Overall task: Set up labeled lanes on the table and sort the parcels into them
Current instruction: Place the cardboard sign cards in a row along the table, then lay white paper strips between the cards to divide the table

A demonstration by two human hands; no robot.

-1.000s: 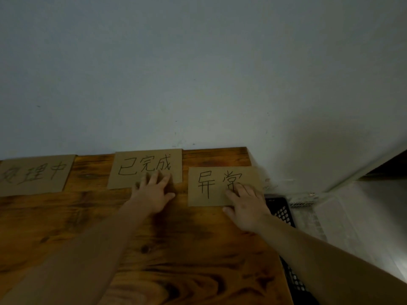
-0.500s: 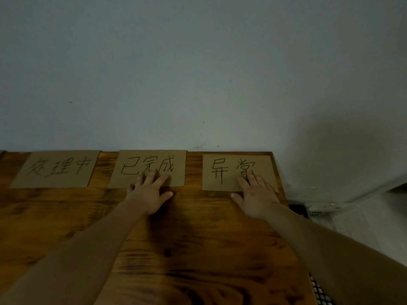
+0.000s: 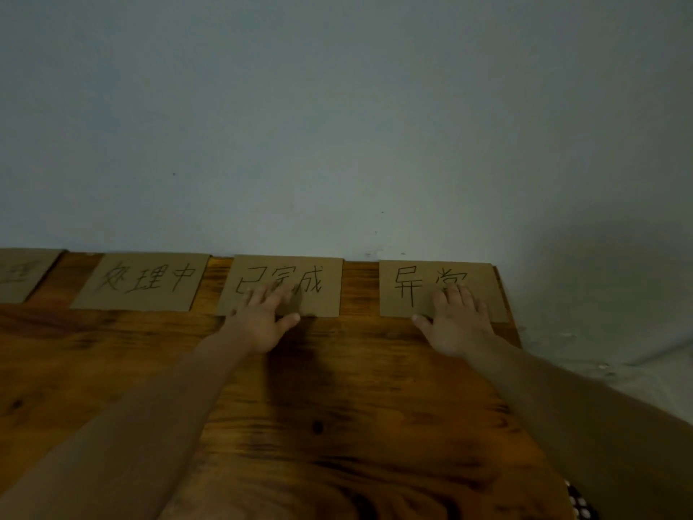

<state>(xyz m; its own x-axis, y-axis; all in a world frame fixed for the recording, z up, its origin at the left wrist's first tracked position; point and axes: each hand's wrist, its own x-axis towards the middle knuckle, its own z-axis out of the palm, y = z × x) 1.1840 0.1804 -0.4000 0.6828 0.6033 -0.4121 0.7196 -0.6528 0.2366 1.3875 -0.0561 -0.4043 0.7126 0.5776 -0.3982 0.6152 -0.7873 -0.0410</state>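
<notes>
1. The left hand (image 3: pixel 262 326) is lying flat, fingers straight, pressing the middle card (image 3: pixel 324 305) onto the bench (image 3: pixel 337 407) at its far edge.
2. The right hand (image 3: pixel 457 326) is pressing the end card (image 3: pixel 393 273) likewise, fingers open.
3. Both cards are probably behaving as thin, light, stiff sheets that slide easily, so pinching an edge should suit them.

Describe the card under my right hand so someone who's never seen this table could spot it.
On the wooden table against the pale wall, follow the row of brown cardboard cards along the far edge. Take the last card at the right corner, under the right hand. It carries two handwritten characters; the card beside it shows three.
</notes>
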